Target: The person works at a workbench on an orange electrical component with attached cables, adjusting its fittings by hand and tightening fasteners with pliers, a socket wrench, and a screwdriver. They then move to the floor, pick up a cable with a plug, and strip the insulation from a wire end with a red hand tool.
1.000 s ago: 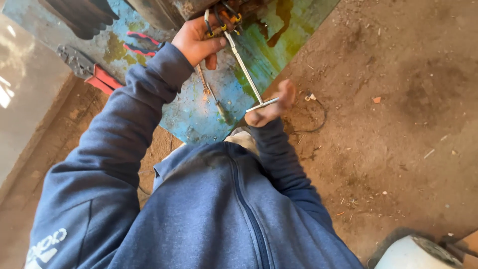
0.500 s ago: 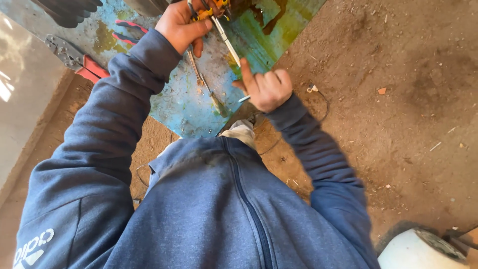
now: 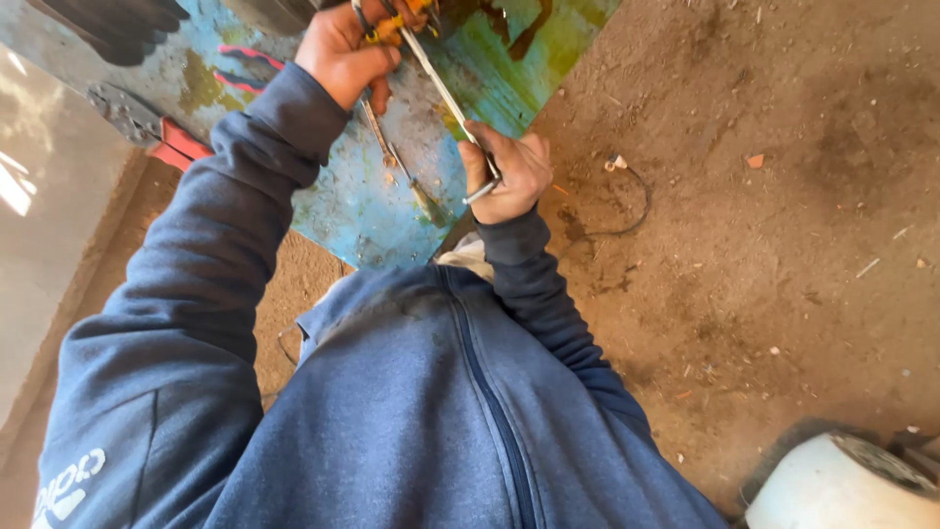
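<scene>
Head view: we look straight down over our blue zip sweatshirt (image 3: 421,411) at a painted metal sheet (image 3: 343,196) — blue-green, rusty in patches — lying on the dirt floor (image 3: 764,245).

Our right hand (image 3: 504,176) is fisted tight around the lower end of a long silver wrench (image 3: 441,93); the bar runs up and left from the fist to the top edge of frame. Our left hand (image 3: 343,54) is closed around a small yellow-orange part (image 3: 387,29) right where the wrench head meets it. Part is mostly hidden by the fingers, so we can't tell what it is.

On the sheet, just below the left hand: two more slim tools (image 3: 397,162) lying side by side, between our two hands. Further left, red-handled pliers (image 3: 147,132) at the sheet's edge, and a second red-handled tool (image 3: 245,69) near the left sleeve.

Containers — only one candidate: a white round vessel (image 3: 842,485) at bottom right, on the dirt, well apart from both hands. Cut off by the frame; contents can't be seen.

A thin dark wire (image 3: 627,196) curls on the dirt just right of the right hand.
</scene>
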